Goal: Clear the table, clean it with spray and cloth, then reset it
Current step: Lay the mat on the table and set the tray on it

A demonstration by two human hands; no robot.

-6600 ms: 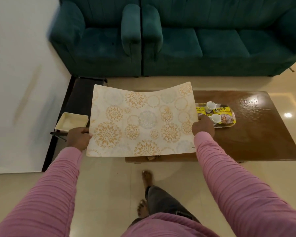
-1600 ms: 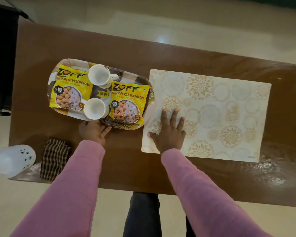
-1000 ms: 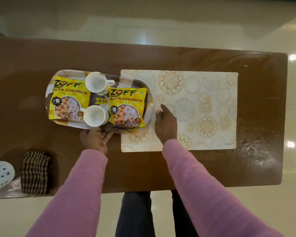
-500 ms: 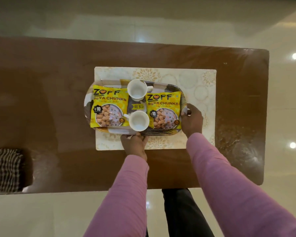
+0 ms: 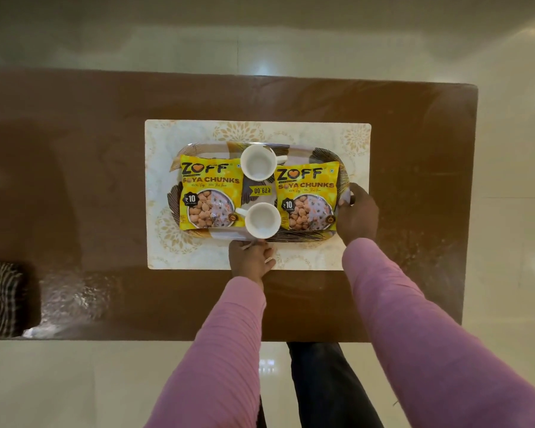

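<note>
While the cloth (image 5: 0, 299) lies aside at the table's (image 5: 74, 156) left edge, the tray (image 5: 306, 237) sits centred on the mat (image 5: 161, 168), left hand (image 5: 250, 257) pinching its near rim, right hand (image 5: 357, 216) curled round its right end, seemingly squaring it.

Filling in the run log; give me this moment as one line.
phase: reset | tray: on placemat | left grip: holds tray's near rim | right grip: holds tray's right end | cloth: far left on table

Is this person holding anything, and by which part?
Yes, the tray. The left hand grips its near long rim, beside the closer cup; the right hand grips its right end.
</note>
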